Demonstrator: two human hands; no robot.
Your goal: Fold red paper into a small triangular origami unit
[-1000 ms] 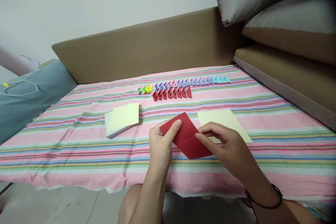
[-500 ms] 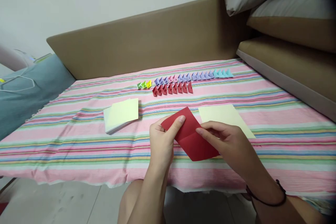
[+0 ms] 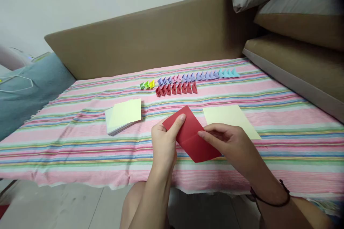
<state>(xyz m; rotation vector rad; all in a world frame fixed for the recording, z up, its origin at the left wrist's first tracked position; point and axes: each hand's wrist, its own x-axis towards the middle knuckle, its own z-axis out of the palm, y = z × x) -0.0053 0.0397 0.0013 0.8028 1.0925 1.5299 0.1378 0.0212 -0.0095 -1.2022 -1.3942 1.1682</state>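
A red sheet of paper with a crease across its middle is held above the striped cloth. My left hand pinches its left corner, thumb on top. My right hand grips its right side with curled fingers. Behind my right hand lies a pale yellow sheet, flat on the cloth. To the left sits a stack of pale yellow paper.
Rows of small folded paper pieces lie further back: green and yellow ones, purple and blue ones, red ones. A brown backrest rises behind. Cushions are stacked at the right, a blue-grey pillow at the left.
The view has tilted slightly downward. Both hands keep the red paper and have shifted only a little.
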